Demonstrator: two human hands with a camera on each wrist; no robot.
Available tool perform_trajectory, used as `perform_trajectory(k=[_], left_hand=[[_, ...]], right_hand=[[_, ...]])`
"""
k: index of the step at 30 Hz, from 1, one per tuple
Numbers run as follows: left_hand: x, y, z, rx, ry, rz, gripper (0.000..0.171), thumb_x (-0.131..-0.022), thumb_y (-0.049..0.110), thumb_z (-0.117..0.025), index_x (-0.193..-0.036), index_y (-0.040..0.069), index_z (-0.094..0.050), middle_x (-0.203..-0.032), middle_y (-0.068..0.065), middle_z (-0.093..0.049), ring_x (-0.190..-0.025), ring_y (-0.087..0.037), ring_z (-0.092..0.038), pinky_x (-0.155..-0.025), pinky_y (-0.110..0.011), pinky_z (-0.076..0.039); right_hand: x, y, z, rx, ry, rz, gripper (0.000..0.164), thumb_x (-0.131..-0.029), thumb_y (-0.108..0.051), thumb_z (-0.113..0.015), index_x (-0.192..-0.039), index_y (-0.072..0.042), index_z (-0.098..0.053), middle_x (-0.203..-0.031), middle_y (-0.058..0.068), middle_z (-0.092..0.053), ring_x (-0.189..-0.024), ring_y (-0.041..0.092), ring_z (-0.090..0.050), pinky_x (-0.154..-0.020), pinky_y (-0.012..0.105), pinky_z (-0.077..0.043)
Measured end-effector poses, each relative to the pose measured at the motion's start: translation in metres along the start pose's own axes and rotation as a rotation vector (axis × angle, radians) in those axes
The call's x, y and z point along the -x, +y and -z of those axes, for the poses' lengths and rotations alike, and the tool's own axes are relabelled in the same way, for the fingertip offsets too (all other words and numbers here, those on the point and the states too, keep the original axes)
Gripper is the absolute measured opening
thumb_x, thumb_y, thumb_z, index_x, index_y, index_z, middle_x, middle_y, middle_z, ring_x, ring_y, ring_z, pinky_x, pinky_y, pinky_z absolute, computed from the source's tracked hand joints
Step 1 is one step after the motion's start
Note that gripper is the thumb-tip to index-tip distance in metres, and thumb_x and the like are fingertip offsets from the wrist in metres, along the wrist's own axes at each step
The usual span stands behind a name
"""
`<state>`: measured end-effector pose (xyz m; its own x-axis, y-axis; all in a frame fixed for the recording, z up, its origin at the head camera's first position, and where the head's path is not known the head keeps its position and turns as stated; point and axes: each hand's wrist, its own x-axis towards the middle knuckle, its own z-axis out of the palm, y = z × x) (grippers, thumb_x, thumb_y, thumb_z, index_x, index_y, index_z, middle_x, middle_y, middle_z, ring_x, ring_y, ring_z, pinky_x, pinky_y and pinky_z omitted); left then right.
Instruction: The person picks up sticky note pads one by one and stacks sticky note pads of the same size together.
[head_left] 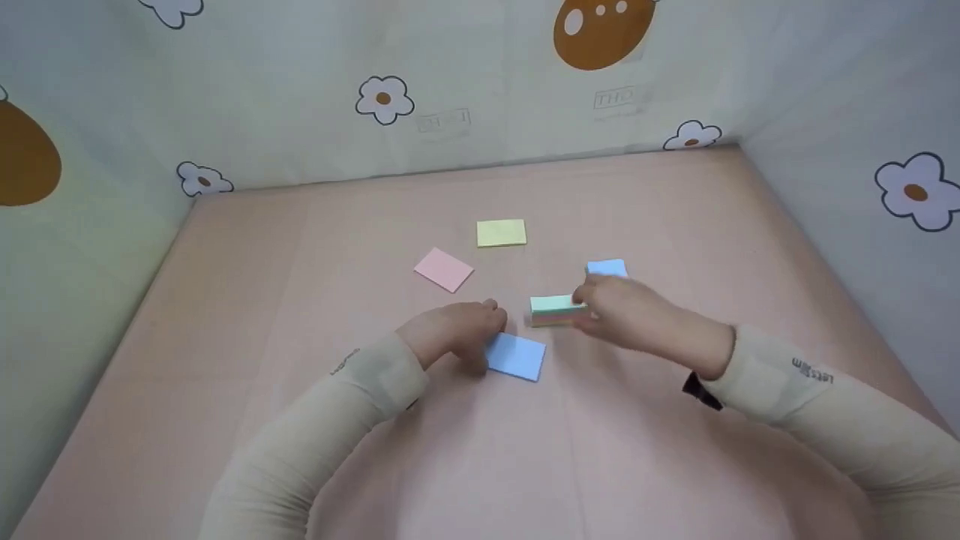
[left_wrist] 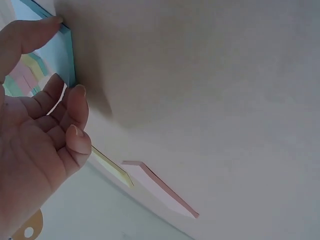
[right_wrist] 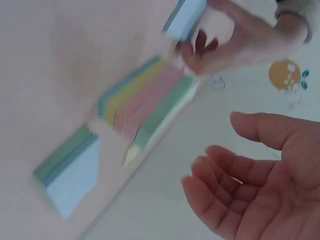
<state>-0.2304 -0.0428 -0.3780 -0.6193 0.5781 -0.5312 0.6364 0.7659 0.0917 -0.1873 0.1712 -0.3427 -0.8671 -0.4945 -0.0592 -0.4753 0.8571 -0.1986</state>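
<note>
My left hand pinches a blue sticky note pad by its edges, thumb on one side and fingertips on the other, as the left wrist view shows. A stack of sticky note pads stands just beyond it, with green on top and pink, yellow and blue layers in the right wrist view. At the stack's right end is my right hand; in the right wrist view its fingers are loosely bent and hold nothing. Behind that hand lies another blue pad, partly hidden, with a green layer under it.
A pink pad lies at an angle left of the stack, and a yellow pad lies farther back. Patterned cloth walls border the pink-covered table at the back and both sides.
</note>
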Motion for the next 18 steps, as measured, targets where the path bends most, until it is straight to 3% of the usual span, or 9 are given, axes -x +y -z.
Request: perform_trajectory(k=[4,7,12,18], left_hand=[[-0.001,0.013,-0.006,-0.027,0.057,-0.055,0.049,-0.076,0.025,-0.069,-0.118,0.007,-0.05,-0.099,-0.005,-0.051,-0.084,-0.018,-0.05,-0.078,-0.029,-0.045],[-0.002,0.02,-0.011,-0.048,0.098,-0.105,0.048,-0.076,0.027,-0.068,-0.116,0.005,-0.051,-0.096,-0.005,-0.051,-0.08,-0.017,-0.05,-0.074,-0.027,-0.045],[-0.002,0.026,-0.013,-0.052,0.111,-0.119,0.049,-0.077,0.029,-0.067,-0.117,0.005,-0.052,-0.095,-0.004,-0.05,-0.08,-0.016,-0.048,-0.073,-0.027,-0.043],[-0.001,0.026,-0.012,-0.071,0.099,-0.075,0.058,-0.076,0.037,-0.069,-0.121,0.005,-0.051,-0.099,-0.006,-0.053,-0.082,-0.017,-0.049,-0.078,-0.03,-0.045]], right_hand=[[0.004,-0.019,-0.022,0.052,-0.146,0.168,0.024,-0.08,-0.013,-0.067,-0.095,0.005,-0.065,-0.087,0.013,-0.063,-0.073,0.02,-0.058,-0.065,0.031,-0.049],[0.004,-0.024,-0.036,0.11,-0.173,0.248,0.031,-0.078,-0.014,-0.069,-0.099,0.008,-0.06,-0.089,0.015,-0.06,-0.075,0.02,-0.056,-0.067,0.031,-0.048],[0.002,-0.027,-0.051,0.144,-0.205,0.265,0.05,-0.079,-0.021,-0.07,-0.113,0.011,-0.053,-0.1,0.017,-0.058,-0.086,0.022,-0.056,-0.075,0.033,-0.048],[-0.001,-0.03,-0.053,0.138,-0.212,0.243,0.051,-0.078,-0.023,-0.071,-0.114,0.009,-0.053,-0.098,0.015,-0.056,-0.082,0.019,-0.051,-0.073,0.032,-0.047]])
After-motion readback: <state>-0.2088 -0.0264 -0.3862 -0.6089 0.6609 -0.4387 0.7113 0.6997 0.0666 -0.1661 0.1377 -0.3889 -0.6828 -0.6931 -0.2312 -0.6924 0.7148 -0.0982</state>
